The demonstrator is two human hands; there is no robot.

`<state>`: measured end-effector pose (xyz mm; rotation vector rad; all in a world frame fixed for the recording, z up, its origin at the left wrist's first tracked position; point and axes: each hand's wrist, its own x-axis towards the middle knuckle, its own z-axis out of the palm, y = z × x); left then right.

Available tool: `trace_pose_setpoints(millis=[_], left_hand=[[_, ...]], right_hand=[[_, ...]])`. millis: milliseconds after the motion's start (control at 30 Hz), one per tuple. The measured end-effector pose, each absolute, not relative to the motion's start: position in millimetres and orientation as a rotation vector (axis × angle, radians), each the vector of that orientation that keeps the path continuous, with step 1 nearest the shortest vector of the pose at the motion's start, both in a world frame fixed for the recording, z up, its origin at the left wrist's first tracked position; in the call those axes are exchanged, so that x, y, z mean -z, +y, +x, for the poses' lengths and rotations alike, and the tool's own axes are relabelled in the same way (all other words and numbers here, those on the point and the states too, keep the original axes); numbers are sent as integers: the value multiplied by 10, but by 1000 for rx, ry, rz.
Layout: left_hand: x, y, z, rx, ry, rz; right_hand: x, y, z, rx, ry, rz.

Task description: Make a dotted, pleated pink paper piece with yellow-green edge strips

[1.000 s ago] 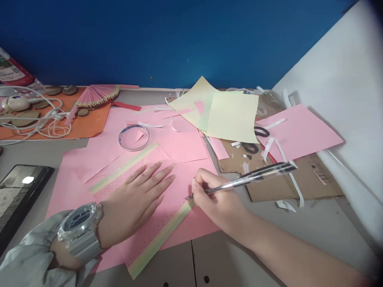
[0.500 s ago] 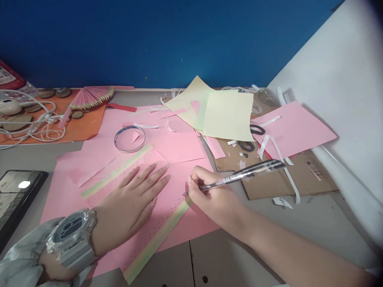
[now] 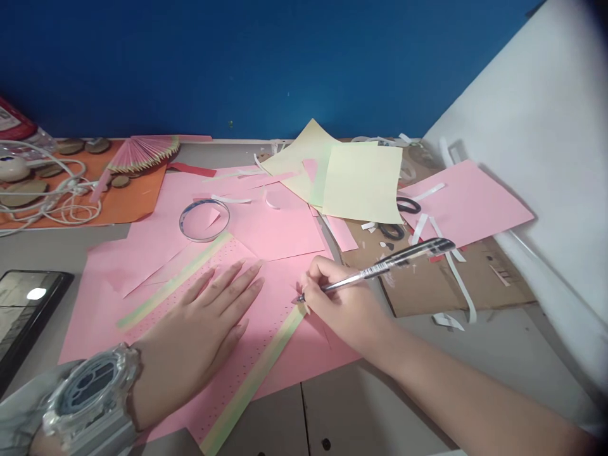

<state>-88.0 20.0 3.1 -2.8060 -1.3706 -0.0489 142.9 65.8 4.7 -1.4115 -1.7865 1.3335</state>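
My left hand (image 3: 209, 323) lies flat, fingers stretched out, on a pink paper (image 3: 254, 301) edged with yellow-green bands and rows of small dots. One green-yellow strip (image 3: 175, 282) runs along the far edge, another strip (image 3: 259, 373) along the near edge. My right hand (image 3: 346, 304) is closed round a clear pen (image 3: 380, 269) with a dark end. Its tip points down at the paper's right part, close to the end of the near strip and the dots. Larger pink sheets (image 3: 95, 304) spread underneath.
A tape ring (image 3: 205, 239) sits beyond my left hand. Pale yellow sheets (image 3: 361, 183) and scissors (image 3: 392, 231) lie on cardboard (image 3: 427, 297) at the right, near a pink sheet (image 3: 468, 202). At the left are a phone (image 3: 28, 316), a folded paper fan (image 3: 145, 154) and white cables (image 3: 66, 196).
My left hand and the banded paper have shifted slightly left and toward me. The pen's tip has risen a little on the paper, and the pen's far end is tilted higher.
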Motion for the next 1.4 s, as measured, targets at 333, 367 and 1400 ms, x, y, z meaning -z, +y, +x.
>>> trace_pose_setpoints(millis=[333,367,1400], left_hand=[[-47,208,-878,-19,-1330,-2792],[-48,209,-877,-17,-1328,-2791],[28,339,-834,183,-1561,-2924]], right_hand=[[-48,697,1472,-1335,-1680,-1369],[-45,699,1475,-1325,-1679,-1381],[-136,655,1445,-1305,-1396,-1213]])
